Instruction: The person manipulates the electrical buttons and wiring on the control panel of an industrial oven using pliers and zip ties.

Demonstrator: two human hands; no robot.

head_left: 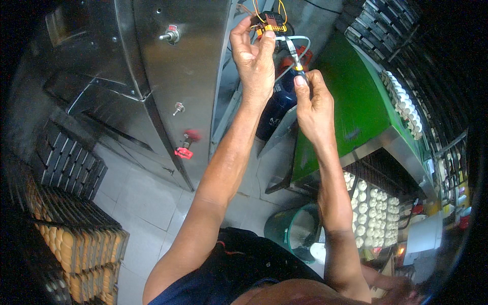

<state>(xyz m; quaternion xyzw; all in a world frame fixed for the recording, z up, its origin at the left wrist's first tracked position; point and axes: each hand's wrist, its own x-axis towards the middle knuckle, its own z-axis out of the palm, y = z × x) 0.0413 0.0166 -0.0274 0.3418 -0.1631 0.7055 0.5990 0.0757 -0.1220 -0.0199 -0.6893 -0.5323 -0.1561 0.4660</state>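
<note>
Out ahead, at the top of the head view, my left hand (pixel 255 63) grips a small black and orange electrical part (pixel 273 23) with thin yellow and orange wires running up from it. My right hand (pixel 315 104) is closed around the dark handle of a screwdriver (pixel 295 57), which has a yellow band and a metal shaft. The shaft points up toward the part's lower right side; whether its tip touches is too small to tell. A pale hose (pixel 306 46) curves just behind the screwdriver.
A steel cabinet (pixel 188 66) with switches and a red knob (pixel 184 151) stands left. Behind my hands is a dark blue cylinder (pixel 277 109). A green slanted-top unit (pixel 340 96) stands right, near trays of dough pieces (pixel 373 213). Bread racks (pixel 76 249) are lower left; another person's arm (pixel 384 282) shows lower right.
</note>
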